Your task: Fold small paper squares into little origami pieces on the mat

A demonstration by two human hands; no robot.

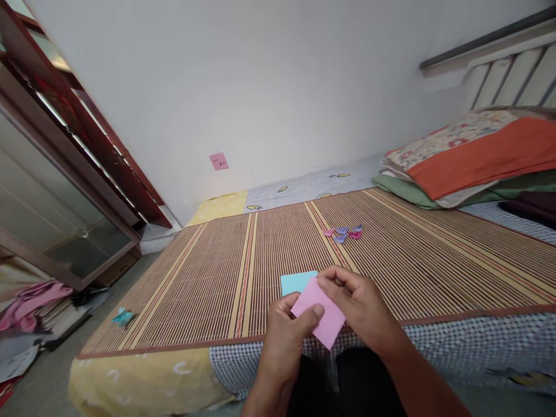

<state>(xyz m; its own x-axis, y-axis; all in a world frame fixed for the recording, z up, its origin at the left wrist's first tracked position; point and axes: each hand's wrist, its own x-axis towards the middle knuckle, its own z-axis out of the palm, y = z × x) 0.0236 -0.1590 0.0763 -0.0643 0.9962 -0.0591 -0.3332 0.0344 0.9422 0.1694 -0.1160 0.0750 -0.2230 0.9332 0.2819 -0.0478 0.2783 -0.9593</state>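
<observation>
A pink square of paper [321, 315] is held over the bed's near edge. My left hand [284, 336] pinches its lower left side with the thumb on top. My right hand [360, 310] grips its upper right corner with bent fingers. Just behind the pink sheet a light blue paper [295, 282] lies flat on the striped bamboo mat [217, 272]. Further back on the mat sits a small cluster of folded paper pieces [343, 233] in pink and purple.
A teal folded paper piece [123, 317] lies at the mat's left corner. Pillows and folded bedding [473, 156] are stacked at the right by the headboard. A pink note [219, 161] is stuck on the wall. A glass-door cabinet [52, 191] and floor clutter stand left.
</observation>
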